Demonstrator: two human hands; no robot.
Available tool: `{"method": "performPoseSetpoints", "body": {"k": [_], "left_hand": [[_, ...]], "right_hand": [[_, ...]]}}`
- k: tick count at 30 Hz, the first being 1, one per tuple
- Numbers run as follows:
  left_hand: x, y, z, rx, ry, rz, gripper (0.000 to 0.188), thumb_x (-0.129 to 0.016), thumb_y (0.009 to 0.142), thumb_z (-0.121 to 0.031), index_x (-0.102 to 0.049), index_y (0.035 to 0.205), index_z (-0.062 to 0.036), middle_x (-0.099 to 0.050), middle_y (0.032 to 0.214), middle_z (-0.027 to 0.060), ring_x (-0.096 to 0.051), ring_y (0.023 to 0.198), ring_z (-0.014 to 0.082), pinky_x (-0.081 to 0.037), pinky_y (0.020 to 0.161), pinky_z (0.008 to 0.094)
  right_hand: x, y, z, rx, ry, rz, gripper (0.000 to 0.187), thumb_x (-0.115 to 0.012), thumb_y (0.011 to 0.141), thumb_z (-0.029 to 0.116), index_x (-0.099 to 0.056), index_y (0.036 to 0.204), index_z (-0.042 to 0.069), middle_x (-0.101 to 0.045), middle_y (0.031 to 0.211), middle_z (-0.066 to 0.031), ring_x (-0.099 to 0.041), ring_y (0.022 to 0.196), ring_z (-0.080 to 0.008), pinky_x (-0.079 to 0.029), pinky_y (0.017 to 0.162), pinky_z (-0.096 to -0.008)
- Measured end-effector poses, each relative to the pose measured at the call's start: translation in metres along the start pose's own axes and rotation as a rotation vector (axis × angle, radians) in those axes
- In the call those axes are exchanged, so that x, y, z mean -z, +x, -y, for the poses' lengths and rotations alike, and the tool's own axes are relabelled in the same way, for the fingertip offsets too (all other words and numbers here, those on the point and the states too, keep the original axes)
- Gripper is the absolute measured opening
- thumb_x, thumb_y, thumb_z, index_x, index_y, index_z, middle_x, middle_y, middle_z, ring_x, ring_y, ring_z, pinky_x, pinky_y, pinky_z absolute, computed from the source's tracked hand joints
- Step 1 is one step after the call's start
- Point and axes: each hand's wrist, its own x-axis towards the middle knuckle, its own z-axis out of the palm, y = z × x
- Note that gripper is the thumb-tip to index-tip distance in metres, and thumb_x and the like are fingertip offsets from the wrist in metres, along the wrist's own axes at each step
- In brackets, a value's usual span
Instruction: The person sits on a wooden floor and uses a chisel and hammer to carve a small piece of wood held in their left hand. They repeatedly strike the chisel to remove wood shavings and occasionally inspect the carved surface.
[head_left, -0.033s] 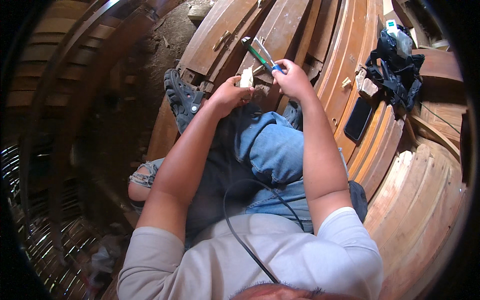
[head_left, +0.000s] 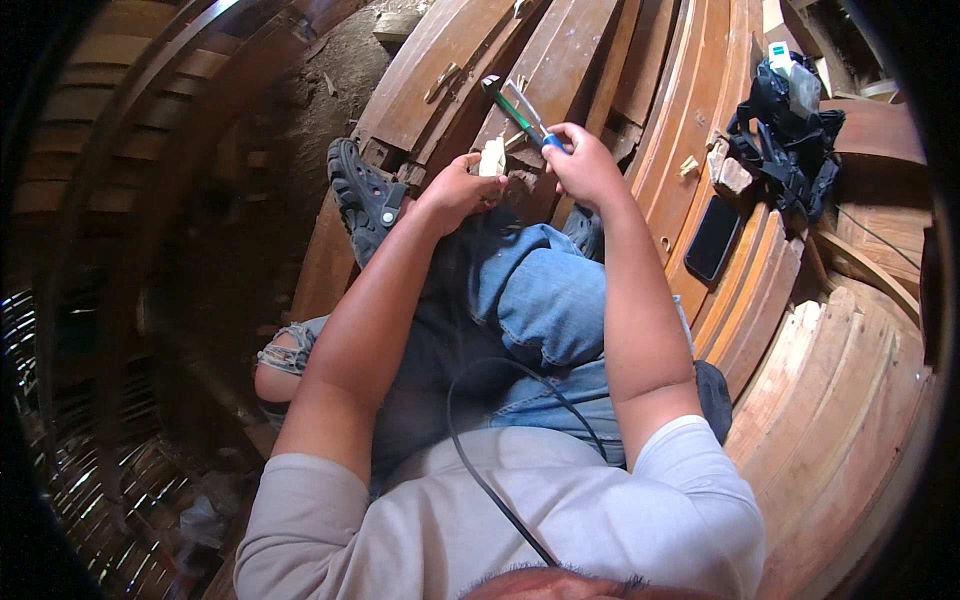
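My left hand is closed around a small pale wooden piece, its fingers underneath and beside it. To its right, my right hand grips the blue handle of a slim tool. A green and dark bar and a thin silvery bar reach from that handle up and to the left, past the wooden piece. Between tool and wood I see no clear contact. Both hands are above the reddish-brown boards, beyond my knees. My fingertips are partly hidden on both sides.
Wood shavings lie on the boards. To the right are a dark phone, a broken wood chunk and a black plastic bag. Paler planks fill the lower right. A black cable crosses my lap.
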Motion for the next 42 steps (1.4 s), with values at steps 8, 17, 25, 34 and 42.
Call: {"method": "performPoseSetpoints", "body": {"k": [8,17,25,34,42], "left_hand": [[-0.017,0.007,0.002,-0.069,0.211,-0.065,0.092,-0.09,0.087,-0.01,-0.035,0.159,0.0039,-0.071,0.122,0.0204,-0.076,0.098,0.0246,-0.066,0.074,0.0383],[-0.009,0.013,0.002,-0.01,0.37,0.233,0.057,-0.085,0.09,-0.018,-0.063,0.137,0.0051,-0.077,0.114,0.0171,-0.077,0.092,0.0218,-0.064,0.077,0.0356],[-0.01,0.017,0.011,-0.042,0.298,0.285,0.024,-0.083,0.085,-0.012,-0.076,0.101,0.0046,-0.08,0.098,0.016,-0.079,0.082,0.0237,-0.066,0.071,0.0354],[-0.029,-0.011,0.0,-0.443,1.161,-0.066,0.058,-0.086,0.076,-0.05,-0.079,0.105,-0.0002,-0.077,0.106,0.0237,-0.075,0.102,0.0398,-0.06,0.093,0.0464],[-0.022,0.0,0.014,-0.625,1.202,-0.081,0.053,-0.089,0.072,-0.046,-0.079,0.098,-0.0011,-0.074,0.11,0.0203,-0.073,0.104,0.038,-0.059,0.094,0.0461]], "right_hand": [[-0.002,-0.09,0.006,0.035,-0.366,-0.037,0.046,-0.059,0.096,0.022,-0.066,0.139,0.005,-0.072,0.122,-0.0299,-0.069,0.118,-0.0449,-0.054,0.104,-0.0491],[-0.011,-0.128,-0.013,-0.126,-0.052,0.031,0.042,-0.06,0.104,0.017,-0.063,0.144,0.002,-0.073,0.091,-0.0084,-0.069,0.084,-0.0149,-0.055,0.082,-0.0311],[-0.014,-0.123,-0.003,-0.146,-0.21,0.1,0.042,-0.058,0.106,0.015,-0.064,0.146,0.003,-0.071,0.087,-0.0045,-0.067,0.077,-0.0149,-0.055,0.076,-0.0316],[-0.021,-0.115,-0.015,-0.04,-0.431,0.01,0.045,-0.055,0.106,0.017,-0.064,0.148,0.007,-0.068,0.079,-0.0069,-0.066,0.074,-0.0151,-0.055,0.075,-0.0341],[-0.021,-0.115,-0.022,0.041,-0.452,0.017,0.044,-0.054,0.106,0.018,-0.064,0.146,0.004,-0.077,0.115,-0.0257,-0.075,0.107,-0.0329,-0.055,0.099,-0.0402]]}}
